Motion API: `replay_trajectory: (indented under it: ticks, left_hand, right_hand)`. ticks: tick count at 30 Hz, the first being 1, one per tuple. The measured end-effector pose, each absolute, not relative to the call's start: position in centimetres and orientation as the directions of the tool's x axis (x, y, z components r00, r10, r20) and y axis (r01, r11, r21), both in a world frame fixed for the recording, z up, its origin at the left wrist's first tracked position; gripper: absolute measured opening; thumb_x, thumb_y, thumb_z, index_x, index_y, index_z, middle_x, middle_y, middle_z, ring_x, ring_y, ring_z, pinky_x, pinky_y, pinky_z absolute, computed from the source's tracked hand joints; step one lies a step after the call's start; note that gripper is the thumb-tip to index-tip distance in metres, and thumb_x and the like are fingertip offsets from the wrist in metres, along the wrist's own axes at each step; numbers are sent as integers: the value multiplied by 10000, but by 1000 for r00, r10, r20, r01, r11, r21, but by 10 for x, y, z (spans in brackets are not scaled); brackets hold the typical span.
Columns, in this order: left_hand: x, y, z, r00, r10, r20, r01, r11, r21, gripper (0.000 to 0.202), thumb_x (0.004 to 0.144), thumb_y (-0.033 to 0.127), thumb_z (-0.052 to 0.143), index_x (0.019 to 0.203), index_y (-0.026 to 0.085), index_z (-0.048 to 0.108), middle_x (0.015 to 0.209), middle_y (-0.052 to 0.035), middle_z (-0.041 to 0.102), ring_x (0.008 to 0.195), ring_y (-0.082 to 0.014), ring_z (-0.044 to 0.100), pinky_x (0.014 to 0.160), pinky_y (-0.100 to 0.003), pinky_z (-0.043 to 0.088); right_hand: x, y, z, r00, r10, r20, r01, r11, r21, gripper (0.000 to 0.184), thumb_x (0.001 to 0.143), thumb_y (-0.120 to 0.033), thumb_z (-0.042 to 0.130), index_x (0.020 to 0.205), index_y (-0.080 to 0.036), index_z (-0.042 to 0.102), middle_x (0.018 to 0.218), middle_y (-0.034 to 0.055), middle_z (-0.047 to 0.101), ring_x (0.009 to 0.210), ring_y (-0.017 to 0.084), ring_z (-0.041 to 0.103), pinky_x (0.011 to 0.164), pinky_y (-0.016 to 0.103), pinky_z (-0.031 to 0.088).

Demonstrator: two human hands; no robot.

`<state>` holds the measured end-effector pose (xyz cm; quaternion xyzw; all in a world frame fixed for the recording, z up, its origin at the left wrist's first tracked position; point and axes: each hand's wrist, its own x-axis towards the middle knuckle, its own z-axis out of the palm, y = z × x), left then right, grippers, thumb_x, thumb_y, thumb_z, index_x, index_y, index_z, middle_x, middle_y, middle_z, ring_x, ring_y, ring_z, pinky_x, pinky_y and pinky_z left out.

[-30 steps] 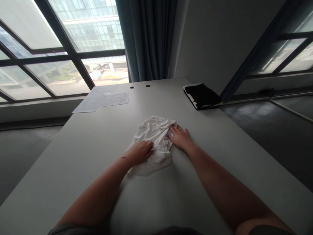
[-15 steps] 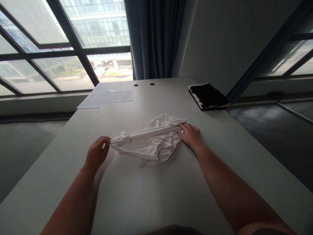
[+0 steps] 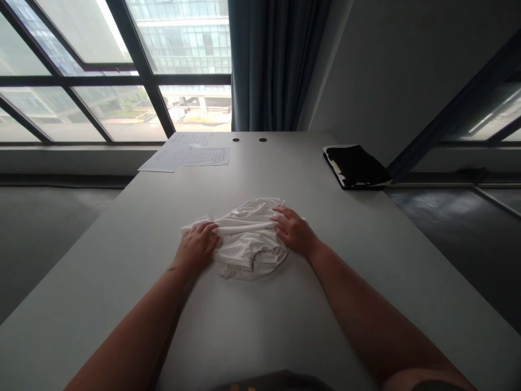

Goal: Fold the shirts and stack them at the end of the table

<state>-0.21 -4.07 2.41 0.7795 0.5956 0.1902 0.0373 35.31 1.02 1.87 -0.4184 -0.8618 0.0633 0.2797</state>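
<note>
A crumpled white cloth (image 3: pixel 244 244) lies in the middle of a long grey table (image 3: pixel 260 326). My left hand (image 3: pixel 197 248) rests on the cloth's left end, fingers curled onto the fabric. My right hand (image 3: pixel 292 231) lies on the cloth's right side with its fingers pressing the fabric down. Both forearms reach in from the near edge.
Printed paper sheets (image 3: pixel 187 156) lie at the far left of the table. A black folded item on a white-edged pad (image 3: pixel 356 166) sits at the far right edge. Two round cable holes (image 3: pixel 249 139) are at the far end, with a window and dark curtain (image 3: pixel 272 65) behind.
My left hand, which had pulled the cloth's end out to the left, has come back in, and the cloth is bunched again. My right hand shifted slightly left on it.
</note>
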Motion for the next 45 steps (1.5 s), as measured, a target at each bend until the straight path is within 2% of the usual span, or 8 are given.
replay_trajectory:
  ticks: [5,10,18,24,29,33,37,45]
  left_hand:
    - [3,-29,6,11,977,211,984,-48,173,441,978,444,547,1355,232,632,1522,-164,556,1444,-361,476,1145,-536,427]
    - [-25,-19,7,-124,958,258,974,67,217,433,969,376,514,1319,148,628,1382,-191,653,1285,-336,607,1092,-463,469]
    - [-62,-16,20,-500,827,257,790,314,527,292,900,293,557,1185,238,583,999,-72,712,849,-237,666,762,-337,499]
    - [-98,-10,15,-574,780,249,764,401,507,249,846,215,558,1088,229,615,1000,-73,649,908,-248,624,821,-367,508]
    - [-86,-8,13,-352,843,407,909,204,364,275,875,205,531,1110,179,671,1148,-148,654,1117,-311,605,1045,-466,480]
    - [-52,-11,12,-84,914,396,957,-37,288,326,936,295,541,1222,225,682,1311,-110,650,1233,-302,572,1119,-461,442]
    - [-34,-15,15,92,935,341,968,-165,189,249,970,341,525,938,233,747,1323,-83,663,1256,-315,560,1127,-502,429]
    - [-28,-23,18,245,937,249,953,-281,117,394,1008,405,491,786,257,782,1366,-37,675,1282,-305,561,1102,-518,437]
  right_hand:
    - [337,34,4,-595,789,152,714,606,-350,437,1001,-321,561,1406,-181,648,1589,117,488,1502,254,401,1273,463,302]
    - [345,46,-5,-388,922,-5,888,373,-268,569,1065,-445,455,1586,-216,463,1681,86,358,1555,269,318,1301,534,189]
    - [371,50,-17,-166,985,41,950,171,-261,577,1065,-431,405,1574,-173,482,1670,118,371,1544,298,334,1277,541,237]
    - [397,55,-17,-190,962,194,840,262,-475,512,900,-346,639,1357,-117,681,1501,147,579,1404,260,521,1234,401,353]
    - [405,54,-11,-49,926,375,746,283,-602,345,908,-377,605,1117,-149,759,1213,130,711,1156,237,653,1087,352,477]
    - [402,56,-11,2,941,338,869,165,-467,323,853,-347,658,1086,-153,770,1116,143,718,1088,281,635,1062,406,462]
    - [400,56,-15,24,946,322,920,105,-379,281,847,-263,619,1058,-156,772,1093,145,729,1062,289,625,1039,401,451]
    - [424,61,-9,410,806,426,790,-81,-607,279,921,-297,498,1084,-164,681,1040,140,738,930,270,665,868,360,504]
